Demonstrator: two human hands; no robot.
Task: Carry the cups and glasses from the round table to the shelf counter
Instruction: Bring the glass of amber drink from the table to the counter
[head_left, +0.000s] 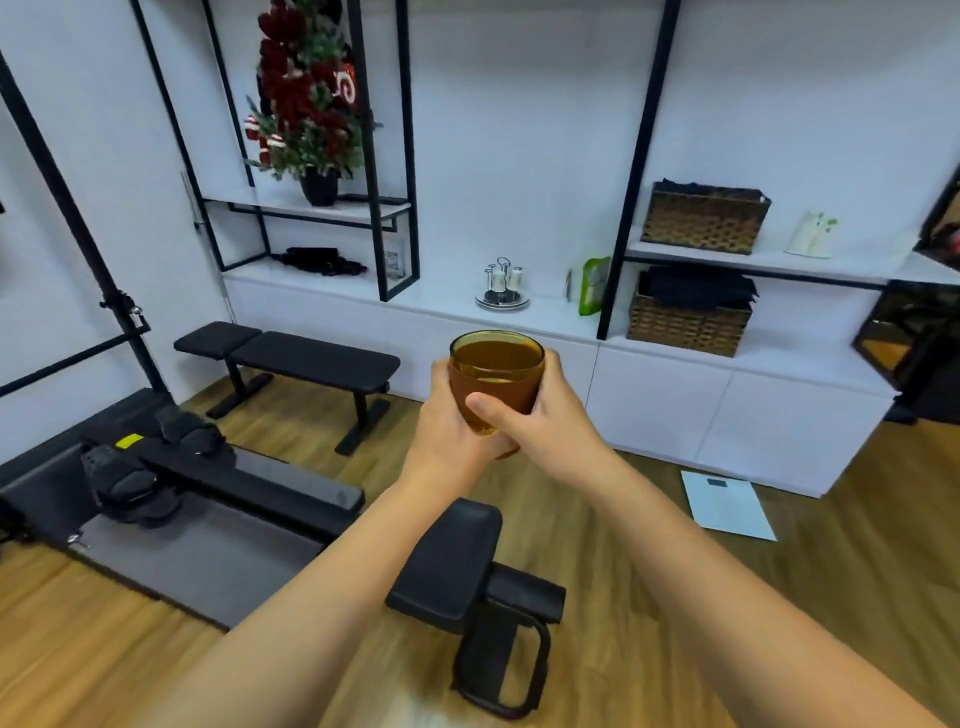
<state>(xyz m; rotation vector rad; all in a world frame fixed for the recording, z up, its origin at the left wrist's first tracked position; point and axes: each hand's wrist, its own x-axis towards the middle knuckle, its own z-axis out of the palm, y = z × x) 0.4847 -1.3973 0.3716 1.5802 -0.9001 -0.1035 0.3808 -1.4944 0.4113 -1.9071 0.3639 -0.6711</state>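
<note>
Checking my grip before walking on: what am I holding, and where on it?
An amber glass, gripped around its lower body by both the left hand and right hand.

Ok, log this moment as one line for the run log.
phase: carrying | held: amber glass, full | left hand: grips glass | right hand: grips glass | heading: shelf counter ahead | glass not yet set down

Two bare forearms, no sleeves, bare hands (524, 415), no jewellery
</note>
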